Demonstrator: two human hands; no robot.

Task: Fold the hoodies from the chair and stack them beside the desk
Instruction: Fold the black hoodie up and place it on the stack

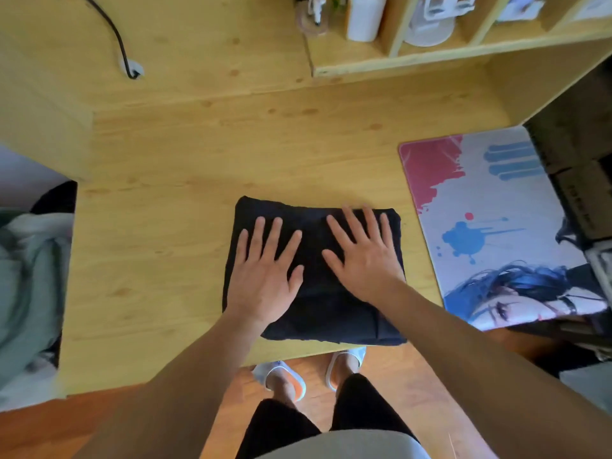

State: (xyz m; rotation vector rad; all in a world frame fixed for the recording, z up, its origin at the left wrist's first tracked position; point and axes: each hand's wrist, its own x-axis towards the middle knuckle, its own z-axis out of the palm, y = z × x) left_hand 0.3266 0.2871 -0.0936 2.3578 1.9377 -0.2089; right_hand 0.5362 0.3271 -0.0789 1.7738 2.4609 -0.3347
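A black hoodie (331,309), folded into a compact square, lies on the wooden desk (159,226) near its front edge. My left hand (265,273) presses flat on the hoodie's left half, fingers straight and spread. My right hand (361,253) presses flat on its right half in the same way. Neither hand grips the cloth. At the far left, beyond the desk's edge, a pile of grey-green and dark clothing (29,276) shows; what it rests on is hidden.
A printed desk mat (480,193) covers the desk's right part. Shelves with a white bottle (364,18) and small items stand at the back. A black cable (116,34) runs to a white plug at the back left. Dark boxes (579,180) sit at the right edge.
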